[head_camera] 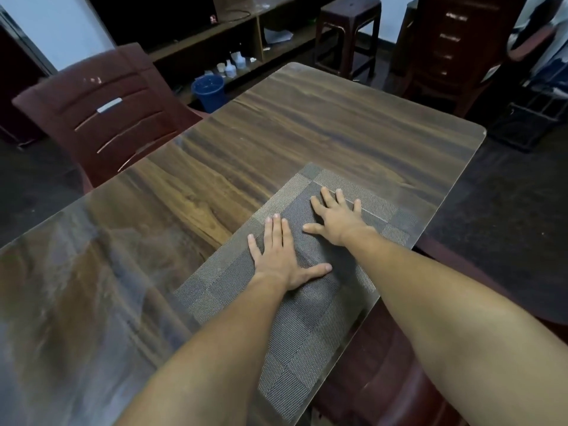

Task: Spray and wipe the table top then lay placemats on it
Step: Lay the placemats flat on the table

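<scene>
Hands flat, fingers spread: the left hand (281,255) and right hand (333,218) press on a grey woven placemat (307,318) with a paler checked border, lying along the right edge of a glossy wood-grain table (246,142). Maroon plastic chairs (107,109) stand beside it; a blue bucket (209,92) sits by low shelving (215,35).

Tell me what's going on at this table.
A person is laying a placemat on the wooden table. The left hand and the right hand both lie flat on it, fingers spread, pressing it down close to the table's right edge. It is the only placemat in view, and no spray bottle or cloth is in sight. A maroon chair stands at the table's left side.
</scene>
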